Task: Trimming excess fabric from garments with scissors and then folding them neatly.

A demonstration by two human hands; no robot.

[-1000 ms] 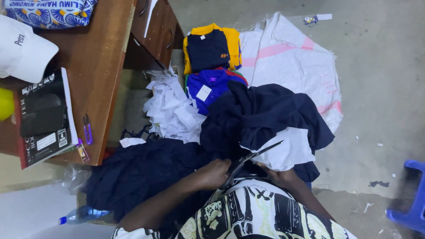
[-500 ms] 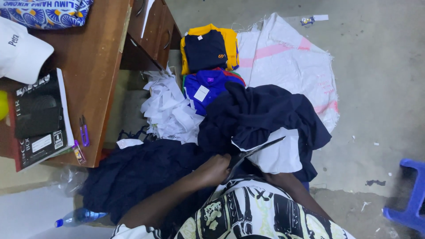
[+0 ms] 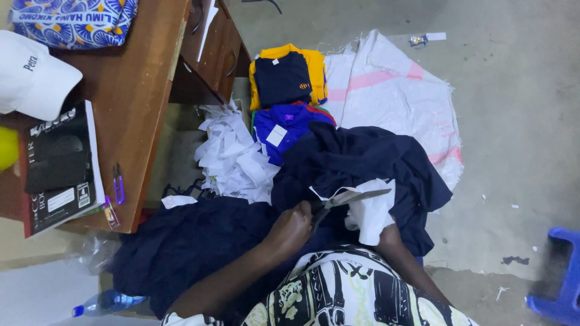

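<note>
Left grip clenches scissors; right grip pinches white cloth.

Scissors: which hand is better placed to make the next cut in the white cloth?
Left, probably. The left hand grips the scissors, blades against the white cloth; the right hand is mostly hidden under that cloth, away from the handles.

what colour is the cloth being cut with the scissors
White: the cloth piece at the scissors is white, lying over dark navy fabric. Best seen in the head view.
</note>
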